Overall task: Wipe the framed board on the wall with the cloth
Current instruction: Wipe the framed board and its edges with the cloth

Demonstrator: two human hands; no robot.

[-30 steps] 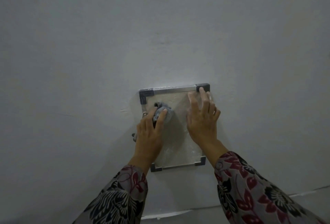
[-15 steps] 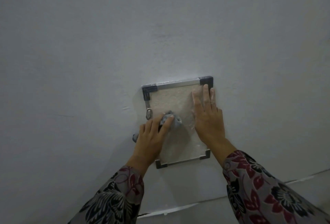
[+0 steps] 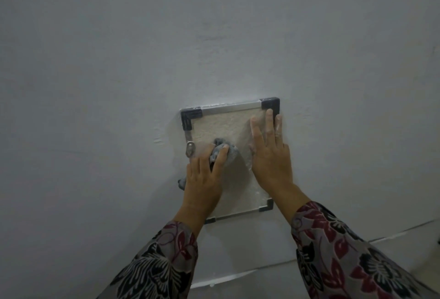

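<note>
A small framed board point(image 3: 228, 122) with a pale textured panel, silver rails and dark corner caps hangs on the wall. My left hand point(image 3: 204, 179) presses a crumpled grey cloth point(image 3: 225, 151) against the panel's left middle; a bit of cloth pokes out at the hand's left. My right hand point(image 3: 269, 156) lies flat with its fingers spread on the board's right side, fingertips near the top right corner cap. A small metal hanger tab point(image 3: 190, 150) shows on the left rail. My hands hide the left lower part of the frame.
The grey-white wall point(image 3: 214, 36) fills the view around the board. A pale line where the wall meets the floor point(image 3: 238, 275) runs across the bottom. My patterned sleeves cover both forearms.
My left hand with the cloth has slid down and a little right across the panel from near the top left corner. The right hand stays flat on the board's right side.
</note>
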